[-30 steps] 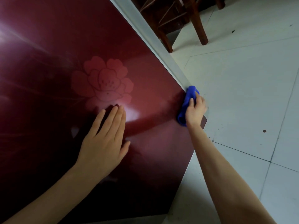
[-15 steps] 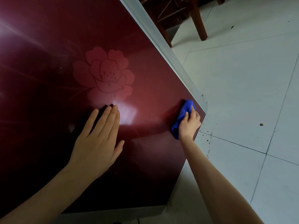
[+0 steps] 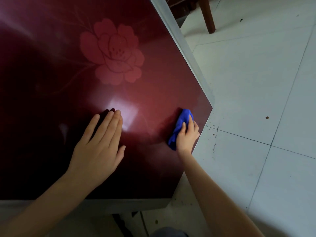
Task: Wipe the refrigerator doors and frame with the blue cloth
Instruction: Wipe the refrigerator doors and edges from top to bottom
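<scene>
The glossy dark red refrigerator door (image 3: pixel 153 82) fills the left of the view, with a pale flower print (image 3: pixel 112 52) on it. Its grey frame edge (image 3: pixel 189 53) runs down the right side, and a grey bottom strip (image 3: pixel 130 204) lies below the door. My right hand (image 3: pixel 187 134) grips the bunched blue cloth (image 3: pixel 179 124) and presses it on the door near its lower right edge. My left hand (image 3: pixel 99 147) rests flat on the door with straight fingers, to the left of the cloth.
White floor tiles (image 3: pixel 256 100) with dark specks spread to the right of the refrigerator. A brown wooden chair leg (image 3: pixel 207 16) stands at the top, beyond the frame edge. A dark shape (image 3: pixel 169 232) shows at the bottom edge.
My right hand has slid the blue cloth off the grey frame edge and down-left onto the red door. The view has shifted; my left hand has stayed flat on the door.
</scene>
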